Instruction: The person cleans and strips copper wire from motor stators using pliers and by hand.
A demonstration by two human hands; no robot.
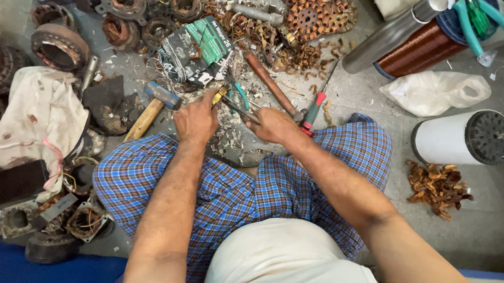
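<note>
Concrete floor (378, 91) carries rusty motor cores, a copper-wire spool (420, 47) and a hammer (154, 107). Between the knees, the left hand (196, 120) is clenched on a small brass piece (220, 94); the right hand (274, 125) clasps a slim metal tool (239, 108). It looks stiff, light, best held by its handle.

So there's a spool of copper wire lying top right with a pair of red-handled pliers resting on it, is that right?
Not quite. The head view shows the copper wire spool lying at top right, but the pliers resting on it have green handles, not red. The red-handled tool is a screwdriver on the floor near the right hand.
</note>
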